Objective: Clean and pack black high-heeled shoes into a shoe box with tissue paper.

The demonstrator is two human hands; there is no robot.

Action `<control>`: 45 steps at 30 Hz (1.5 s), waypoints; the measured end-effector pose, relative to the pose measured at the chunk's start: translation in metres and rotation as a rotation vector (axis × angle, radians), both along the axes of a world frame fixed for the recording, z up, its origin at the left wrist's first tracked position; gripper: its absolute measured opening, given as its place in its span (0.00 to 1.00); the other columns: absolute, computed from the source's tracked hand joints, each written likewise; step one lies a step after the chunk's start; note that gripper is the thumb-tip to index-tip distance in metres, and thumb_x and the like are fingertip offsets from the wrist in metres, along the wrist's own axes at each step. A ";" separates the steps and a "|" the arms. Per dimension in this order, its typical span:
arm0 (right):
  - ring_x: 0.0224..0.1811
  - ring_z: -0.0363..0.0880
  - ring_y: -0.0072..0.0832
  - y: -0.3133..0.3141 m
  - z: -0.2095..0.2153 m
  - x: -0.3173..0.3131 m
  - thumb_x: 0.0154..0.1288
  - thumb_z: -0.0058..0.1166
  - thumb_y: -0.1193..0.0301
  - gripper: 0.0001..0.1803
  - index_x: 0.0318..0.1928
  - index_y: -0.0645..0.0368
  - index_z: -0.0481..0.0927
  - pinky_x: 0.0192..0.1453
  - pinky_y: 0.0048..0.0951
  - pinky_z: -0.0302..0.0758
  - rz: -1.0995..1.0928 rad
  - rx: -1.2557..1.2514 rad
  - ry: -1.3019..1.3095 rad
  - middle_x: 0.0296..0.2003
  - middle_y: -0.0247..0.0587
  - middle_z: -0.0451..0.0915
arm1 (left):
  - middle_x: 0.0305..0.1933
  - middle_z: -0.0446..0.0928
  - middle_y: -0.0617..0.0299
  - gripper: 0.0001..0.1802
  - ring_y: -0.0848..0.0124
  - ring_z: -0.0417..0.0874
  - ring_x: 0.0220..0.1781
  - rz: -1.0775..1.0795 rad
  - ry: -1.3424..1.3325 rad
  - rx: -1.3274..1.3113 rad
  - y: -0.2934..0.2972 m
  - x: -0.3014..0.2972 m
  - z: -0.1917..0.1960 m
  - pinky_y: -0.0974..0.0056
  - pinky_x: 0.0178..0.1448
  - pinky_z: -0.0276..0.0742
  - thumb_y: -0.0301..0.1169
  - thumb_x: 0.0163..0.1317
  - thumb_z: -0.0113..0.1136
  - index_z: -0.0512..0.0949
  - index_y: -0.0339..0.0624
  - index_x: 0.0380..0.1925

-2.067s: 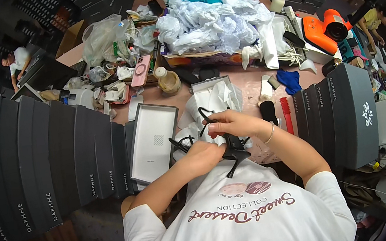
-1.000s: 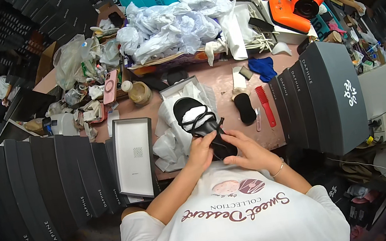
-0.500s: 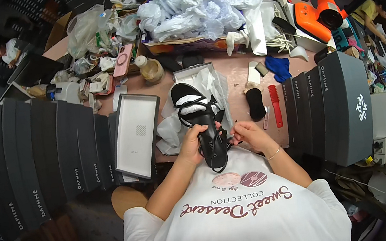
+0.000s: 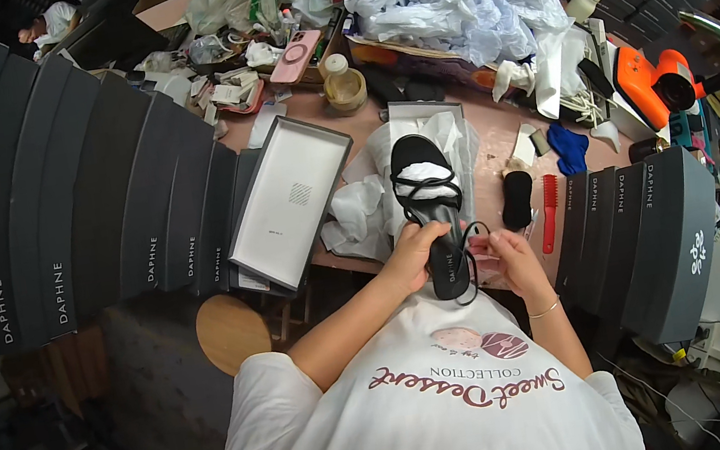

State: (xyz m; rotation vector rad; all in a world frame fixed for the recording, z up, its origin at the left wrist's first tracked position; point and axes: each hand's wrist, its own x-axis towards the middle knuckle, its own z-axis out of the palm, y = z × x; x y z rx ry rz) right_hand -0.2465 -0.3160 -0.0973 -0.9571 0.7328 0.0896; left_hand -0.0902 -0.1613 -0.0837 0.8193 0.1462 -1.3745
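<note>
Your left hand point(image 4: 414, 254) is wrapped around the heel end of one black strappy flat sandal point(image 4: 433, 214), whose toe points away from you over the crumpled white tissue paper point(image 4: 358, 211) at the near edge of the pink worktable point(image 4: 496, 135), while your right hand point(image 4: 506, 257) pinches the sandal's thin black ankle strap point(image 4: 473, 250) between its fingertips. Just left of the sandal lies one open grey shoebox lid point(image 4: 287, 203) with a white inside; to the right lie one black oval brush point(image 4: 517, 200) and one red comb point(image 4: 548, 213), side by side.
</note>
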 end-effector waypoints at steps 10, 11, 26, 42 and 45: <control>0.65 0.63 0.45 0.042 0.011 0.023 0.56 0.63 0.64 0.49 0.70 0.68 0.47 0.67 0.37 0.61 0.404 -0.940 -0.253 0.63 0.59 0.61 | 0.45 0.76 0.62 0.17 0.73 0.79 0.47 -0.013 -0.252 -0.081 0.015 -0.022 -0.013 0.65 0.50 0.76 0.31 0.67 0.53 0.69 0.38 0.54; 0.61 0.68 0.41 0.039 0.006 0.019 0.57 0.62 0.69 0.47 0.70 0.68 0.47 0.65 0.34 0.64 0.357 -0.913 -0.247 0.61 0.57 0.65 | 0.47 0.76 0.60 0.21 0.73 0.78 0.49 -0.027 -0.404 -0.157 0.027 -0.015 0.008 0.65 0.52 0.75 0.31 0.67 0.53 0.66 0.37 0.58; 0.38 0.77 0.32 0.010 0.031 0.006 0.55 0.53 0.68 0.46 0.73 0.52 0.47 0.43 0.30 0.75 -0.052 0.130 -0.412 0.53 0.60 0.71 | 0.35 0.77 0.46 0.13 0.46 0.79 0.40 -0.096 -1.697 0.599 0.099 0.051 -0.097 0.50 0.42 0.74 0.24 0.55 0.53 0.78 0.36 0.41; 0.52 0.77 0.29 -0.013 0.092 -0.037 0.56 0.49 0.75 0.41 0.71 0.65 0.50 0.57 0.26 0.73 -0.184 0.028 -0.485 0.56 0.51 0.72 | 0.40 0.79 0.51 0.27 0.60 0.81 0.40 -0.002 -1.132 0.014 -0.133 0.116 -0.034 0.59 0.47 0.76 0.48 0.61 0.59 0.76 0.38 0.51; 0.45 0.80 0.34 -0.005 0.108 -0.048 0.54 0.53 0.69 0.43 0.70 0.64 0.51 0.50 0.24 0.76 0.019 0.204 -0.635 0.47 0.56 0.76 | 0.36 0.80 0.58 0.10 0.67 0.79 0.36 0.221 -1.293 0.053 -0.134 0.103 0.010 0.66 0.43 0.73 0.26 0.55 0.61 0.81 0.34 0.36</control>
